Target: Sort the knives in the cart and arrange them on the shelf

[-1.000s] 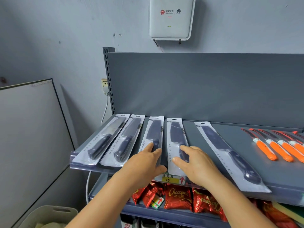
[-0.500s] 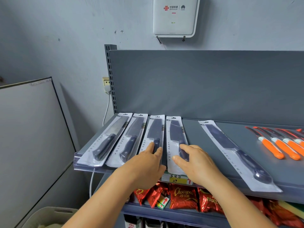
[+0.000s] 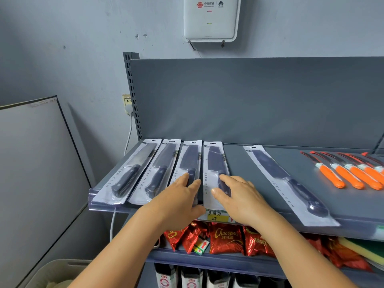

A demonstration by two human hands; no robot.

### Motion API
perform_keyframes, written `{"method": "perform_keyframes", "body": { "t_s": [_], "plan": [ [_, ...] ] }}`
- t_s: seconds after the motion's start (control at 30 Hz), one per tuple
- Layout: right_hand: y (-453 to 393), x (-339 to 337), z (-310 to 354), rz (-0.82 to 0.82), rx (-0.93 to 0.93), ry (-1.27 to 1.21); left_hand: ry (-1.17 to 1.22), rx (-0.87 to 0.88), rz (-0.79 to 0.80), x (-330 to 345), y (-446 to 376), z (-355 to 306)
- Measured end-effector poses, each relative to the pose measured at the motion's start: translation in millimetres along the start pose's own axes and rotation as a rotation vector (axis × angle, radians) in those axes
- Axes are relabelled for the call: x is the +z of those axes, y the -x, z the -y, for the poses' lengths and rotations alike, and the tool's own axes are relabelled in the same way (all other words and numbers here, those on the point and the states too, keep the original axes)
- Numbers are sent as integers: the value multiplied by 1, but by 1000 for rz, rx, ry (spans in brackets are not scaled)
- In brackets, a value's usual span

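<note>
Several packaged knives with dark handles lie side by side at the left of the grey shelf (image 3: 249, 163). My left hand (image 3: 178, 200) rests flat with straight fingers on the third packaged knife (image 3: 190, 159). My right hand (image 3: 241, 196) lies with relaxed fingers on the fourth packaged knife (image 3: 215, 161), covering its handle. Another packaged knife (image 3: 286, 179) lies at an angle further right, apart from the row. Several orange-handled knives (image 3: 349, 173) sit unpackaged at the far right of the shelf.
A clear plastic lip (image 3: 99, 202) and a yellow price tag (image 3: 214, 215) run along the shelf's front edge. Red snack bags (image 3: 226, 238) fill the shelf below. A white board (image 3: 35, 163) leans at the left, above a pale bin (image 3: 62, 273). A white router box (image 3: 211, 19) hangs on the wall.
Both hands stay on the third and fourth packages. The fourth package has closed most of its gap to the third. The camera has tilted down a little.
</note>
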State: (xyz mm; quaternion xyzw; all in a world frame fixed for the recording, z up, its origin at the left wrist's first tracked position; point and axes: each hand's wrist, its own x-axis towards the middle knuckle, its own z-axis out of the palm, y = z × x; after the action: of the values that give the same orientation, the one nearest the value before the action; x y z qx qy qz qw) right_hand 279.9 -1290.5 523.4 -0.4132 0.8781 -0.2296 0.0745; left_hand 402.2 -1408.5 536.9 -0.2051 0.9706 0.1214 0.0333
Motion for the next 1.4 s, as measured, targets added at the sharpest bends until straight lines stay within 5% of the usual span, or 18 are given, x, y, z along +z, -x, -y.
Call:
{"method": "perform_keyframes", "body": {
  "t_s": [0.3,0.67,1.0,1.4],
  "plan": [
    [18,-50,-63,-207,42,11,71,254,-295,13,1,-84],
    [31,-72,-142,-96,265,-179,64,365,-246,62,-29,-167],
    [25,-63,-124,-124,227,-211,20,283,-360,63,-31,-153],
    [12,-46,-85,-95,146,-195,-167,201,-313,51,-29,-117]
  ]
}}
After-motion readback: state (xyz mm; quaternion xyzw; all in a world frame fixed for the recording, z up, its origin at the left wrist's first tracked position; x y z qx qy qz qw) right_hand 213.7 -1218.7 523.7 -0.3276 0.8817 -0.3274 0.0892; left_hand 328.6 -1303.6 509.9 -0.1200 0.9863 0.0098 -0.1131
